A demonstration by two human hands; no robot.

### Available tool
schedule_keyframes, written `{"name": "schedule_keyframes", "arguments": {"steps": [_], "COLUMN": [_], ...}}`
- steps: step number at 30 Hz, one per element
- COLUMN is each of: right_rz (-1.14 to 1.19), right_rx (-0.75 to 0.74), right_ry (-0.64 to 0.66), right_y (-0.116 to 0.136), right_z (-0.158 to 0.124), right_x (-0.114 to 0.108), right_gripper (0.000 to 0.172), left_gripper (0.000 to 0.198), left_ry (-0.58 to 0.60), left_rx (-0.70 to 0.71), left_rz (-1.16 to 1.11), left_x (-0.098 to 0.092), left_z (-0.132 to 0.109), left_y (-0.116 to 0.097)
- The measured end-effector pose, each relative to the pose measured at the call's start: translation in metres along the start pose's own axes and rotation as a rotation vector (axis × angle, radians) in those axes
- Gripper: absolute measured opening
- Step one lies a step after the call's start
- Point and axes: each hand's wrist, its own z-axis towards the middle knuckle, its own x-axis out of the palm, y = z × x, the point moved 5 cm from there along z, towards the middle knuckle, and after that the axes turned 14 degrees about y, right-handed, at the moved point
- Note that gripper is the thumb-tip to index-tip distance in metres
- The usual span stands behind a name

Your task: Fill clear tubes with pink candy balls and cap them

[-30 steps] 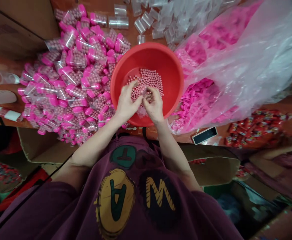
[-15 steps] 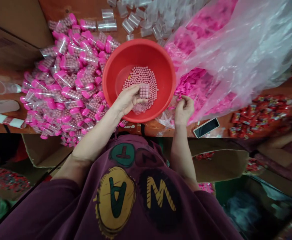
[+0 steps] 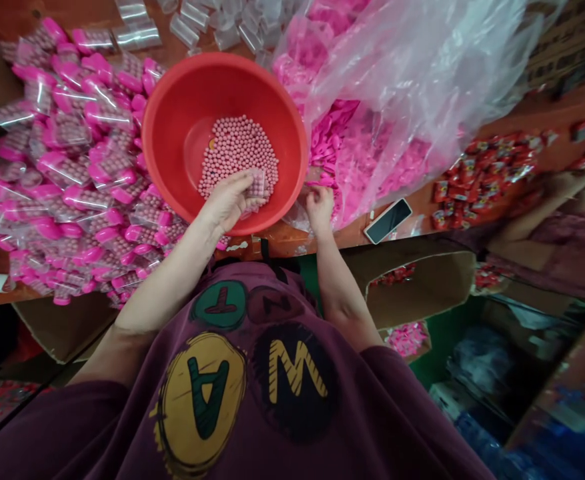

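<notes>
My left hand [image 3: 229, 200] is closed on a small clear plastic tube [image 3: 257, 183] filled with pink beads. It holds the tube over a red basin [image 3: 162, 133]. Loose pink beads [image 3: 239, 147] lie in the bottom of the basin. Just outside the basin's right rim is my right hand [image 3: 319, 207], its fingertips pinched together beside the pink plastic pieces [image 3: 325, 143]. Whatever those fingertips hold is too small to make out. To the left of the basin is a heap of filled, pink-capped containers [image 3: 77, 167].
Clear tubes [image 3: 192, 17] lie behind the basin. A large clear plastic bag [image 3: 397, 73] covers pink pieces at the right. Near the table edge lies a phone [image 3: 388, 221], with red packets [image 3: 477, 177] beyond it. Another person's arm [image 3: 537, 207] is at far right.
The camera view has turned, shifting the table items leftward in the picture. My left hand still holds the filled tube over the basin, and my right fingertips remain pinched by the pink pieces.
</notes>
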Motion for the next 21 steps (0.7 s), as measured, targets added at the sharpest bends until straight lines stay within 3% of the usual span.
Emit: {"name": "schedule_keyframes", "arguments": {"steps": [4,9,15,21], "right_rz": [0.351,0.593,0.586,0.56], "right_rx": [-0.042,-0.24,-0.317,-0.326], "right_ry": [-0.005,0.197,0.395,0.399], "right_y": [0.005,0.064,0.129,0.153], "right_z": [-0.01,-0.042,-0.068,-0.067], "right_x": [-0.021,-0.026,-0.002,0.007], "right_gripper": [0.044,0.045,0.049,0.044], "left_gripper": [0.012,0.028,0.028,0.026], "left_ry": [0.037,0.033,-0.022,-0.03], "left_rx": [-0.003,0.041,0.205,0.225], "left_rz": [-0.039,-0.023,0.022,0.106], "left_x": [0.012,0.024,0.017,0.004], "left_z": [-0.001,0.001,-0.009,-0.024], "left_y": [0.007,0.008,-0.007,-0.016]}}
